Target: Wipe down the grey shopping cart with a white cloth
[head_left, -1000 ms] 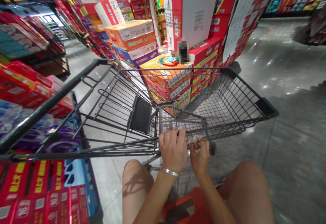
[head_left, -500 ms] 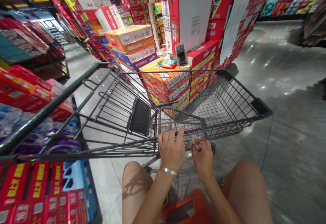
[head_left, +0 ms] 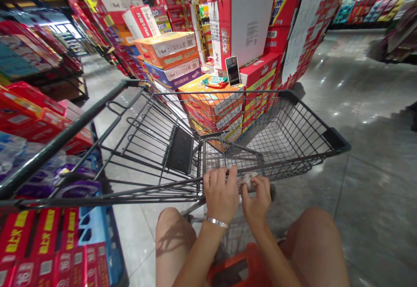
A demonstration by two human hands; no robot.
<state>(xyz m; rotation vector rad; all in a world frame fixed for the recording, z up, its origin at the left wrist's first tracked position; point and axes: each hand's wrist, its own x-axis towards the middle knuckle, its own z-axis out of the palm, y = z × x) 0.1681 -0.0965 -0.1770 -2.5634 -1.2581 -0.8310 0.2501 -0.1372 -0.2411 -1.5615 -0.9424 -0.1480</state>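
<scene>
Along cart rail (head_left: 182, 182), crosswise rag (head_left: 247, 179)

Shop, seemingly: trolley (head_left: 182, 148), stacked cartons (head_left: 208, 100)

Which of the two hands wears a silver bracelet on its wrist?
The left hand, gripping the cart's wire edge. The right hand, pinching a small crumpled wad, has a bare wrist.
</scene>
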